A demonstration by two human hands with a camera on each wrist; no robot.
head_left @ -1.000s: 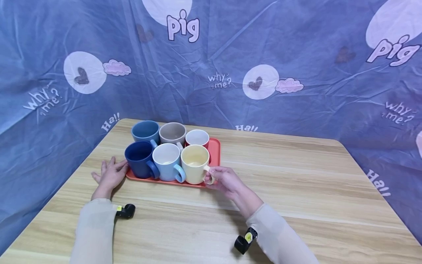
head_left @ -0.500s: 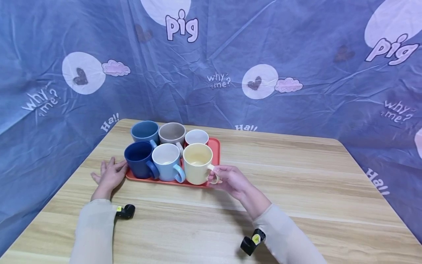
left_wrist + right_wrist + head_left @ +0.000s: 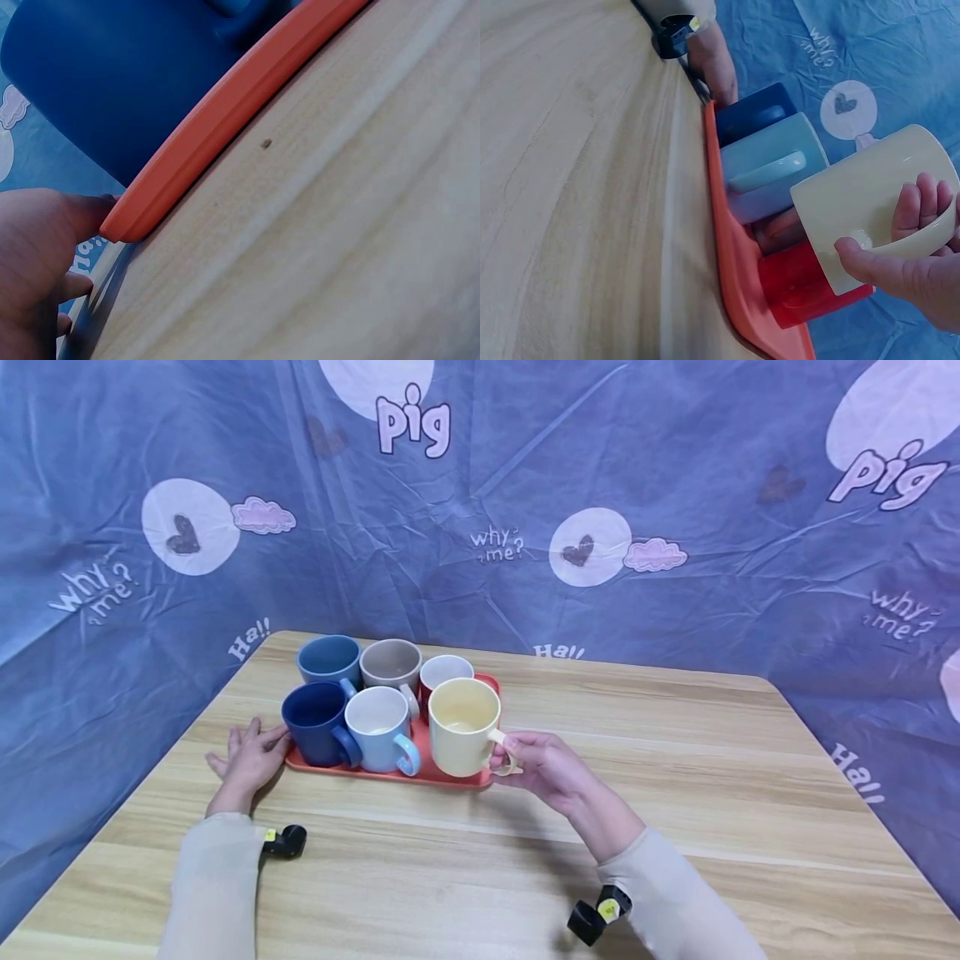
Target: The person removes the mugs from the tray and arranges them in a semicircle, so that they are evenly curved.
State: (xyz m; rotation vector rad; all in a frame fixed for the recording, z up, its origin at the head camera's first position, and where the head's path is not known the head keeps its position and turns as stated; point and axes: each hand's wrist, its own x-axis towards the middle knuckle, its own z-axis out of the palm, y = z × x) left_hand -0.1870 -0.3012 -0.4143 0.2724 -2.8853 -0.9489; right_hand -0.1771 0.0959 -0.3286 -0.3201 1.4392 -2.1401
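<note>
My right hand (image 3: 551, 770) grips the handle of a pale yellow mug (image 3: 462, 735), its fingers passing through the handle in the right wrist view. The yellow mug (image 3: 870, 199) hangs upright above the right end of a red-orange tray (image 3: 450, 779). At the tray's left end, my left hand (image 3: 253, 758) rests with spread fingers against the rim, beside a dark blue mug (image 3: 315, 731). A light blue mug (image 3: 375, 735) with a white inside stands next to the dark blue one. Behind them are a teal-blue mug (image 3: 328, 660), a grey mug (image 3: 390, 664) and a red mug (image 3: 802, 285) with a white inside.
The tray lies on a light wooden table (image 3: 675, 760), towards its back left. A blue printed cloth (image 3: 480, 485) hangs behind and along both sides. Small black cameras (image 3: 285, 842) are strapped to both wrists.
My right hand has lifted the yellow mug off the tray and moved it right, uncovering the tray's front right part. The left hand stays at the tray's left end.
</note>
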